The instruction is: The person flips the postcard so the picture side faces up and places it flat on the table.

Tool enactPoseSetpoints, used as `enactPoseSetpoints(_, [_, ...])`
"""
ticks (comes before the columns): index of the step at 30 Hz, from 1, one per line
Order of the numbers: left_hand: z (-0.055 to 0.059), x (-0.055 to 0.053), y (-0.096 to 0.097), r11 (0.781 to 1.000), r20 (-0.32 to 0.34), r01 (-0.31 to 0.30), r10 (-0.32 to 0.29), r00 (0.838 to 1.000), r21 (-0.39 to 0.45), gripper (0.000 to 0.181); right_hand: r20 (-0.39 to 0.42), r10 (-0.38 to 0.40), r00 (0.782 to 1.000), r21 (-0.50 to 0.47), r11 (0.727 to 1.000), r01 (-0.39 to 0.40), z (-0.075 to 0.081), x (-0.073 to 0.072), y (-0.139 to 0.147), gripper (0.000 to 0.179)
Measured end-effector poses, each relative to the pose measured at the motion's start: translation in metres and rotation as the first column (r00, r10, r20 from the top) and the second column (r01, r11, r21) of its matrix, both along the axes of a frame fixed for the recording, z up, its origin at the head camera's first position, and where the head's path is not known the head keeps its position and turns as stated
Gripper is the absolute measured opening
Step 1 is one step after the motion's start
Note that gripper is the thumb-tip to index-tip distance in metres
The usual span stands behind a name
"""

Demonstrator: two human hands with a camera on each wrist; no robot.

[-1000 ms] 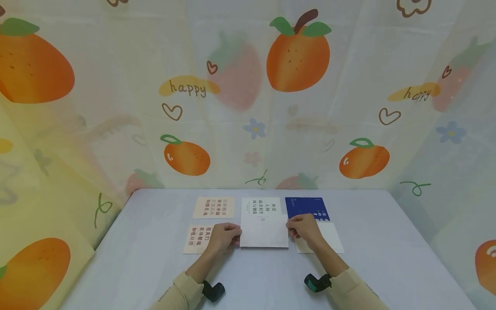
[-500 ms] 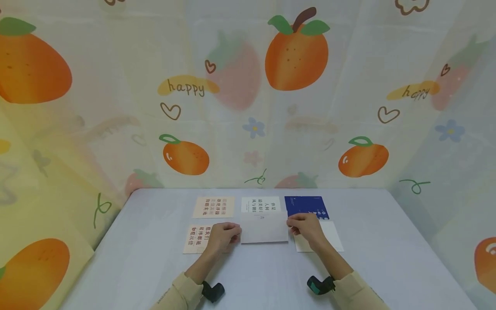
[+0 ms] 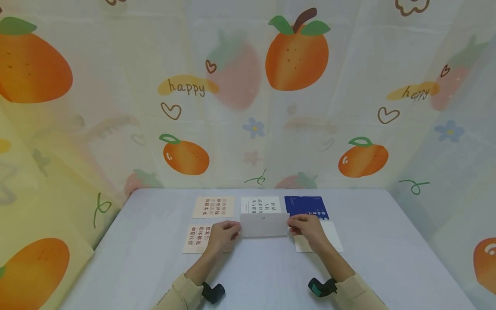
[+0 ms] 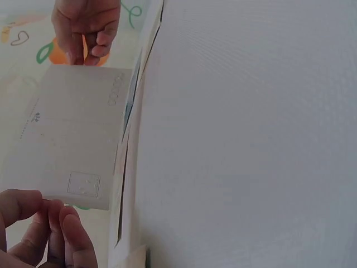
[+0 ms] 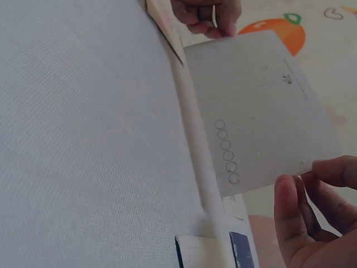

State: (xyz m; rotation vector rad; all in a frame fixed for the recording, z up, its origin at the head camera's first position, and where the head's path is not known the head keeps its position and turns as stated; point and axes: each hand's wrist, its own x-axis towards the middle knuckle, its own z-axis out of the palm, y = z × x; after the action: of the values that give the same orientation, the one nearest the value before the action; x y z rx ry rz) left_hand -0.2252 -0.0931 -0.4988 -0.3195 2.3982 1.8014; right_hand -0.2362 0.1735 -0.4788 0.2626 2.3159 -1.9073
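Note:
Between my two hands a white postcard is held tilted, off the table. My left hand pinches its left edge between thumb and fingers; my right hand pinches the right edge. In the left wrist view the postcard shows its back, with a stamp box and a row of small circles. The right wrist view shows the same side of the postcard. Just behind it lies a white card with dark lettering, its near part hidden.
Two beige lettered cards lie at the left, the nearer partly under my left hand. At the right are a blue card and a plain cream card. A fruit-print cloth hangs behind the white table.
The postcard has tilted: its near edge has moved up and away, so its face looks narrower from the head view. Both hands keep hold of its edges and barely shift.

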Motion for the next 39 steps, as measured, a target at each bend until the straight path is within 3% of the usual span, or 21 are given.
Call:
enactPoseSetpoints(7, [0.003,0.001,0.001,0.999,-0.038,-0.003,0.005,0.999,0.039,0.026,0.005,-0.016,1.0,-0.061,0.998,0.016,-0.003,0.0,0.001,0.024])
enactPoseSetpoints(16, [0.005,0.003,0.002,0.991,-0.002,-0.017,0.017,1.0,0.131,0.029,-0.002,-0.034,0.999,-0.11,0.993,0.034,-0.005,0.003,0.001,0.027])
enactPoseSetpoints(23, [0.006,0.005,0.001,0.992,0.02,-0.017,0.014,1.0,0.125,0.025,0.0,-0.07,0.998,-0.09,0.994,0.07,-0.007,0.005,0.0,0.024])
enactPoseSetpoints(32, [0.005,0.005,0.003,0.985,-0.025,-0.038,0.043,0.999,0.166,0.026,0.026,-0.06,0.998,-0.105,0.993,0.062,-0.009,0.006,-0.002,0.025])
enactPoseSetpoints(39, [0.001,0.003,0.004,0.988,-0.042,-0.054,0.06,0.997,0.143,0.024,0.004,-0.061,0.998,-0.037,0.997,0.061,-0.014,0.006,-0.005,0.022])
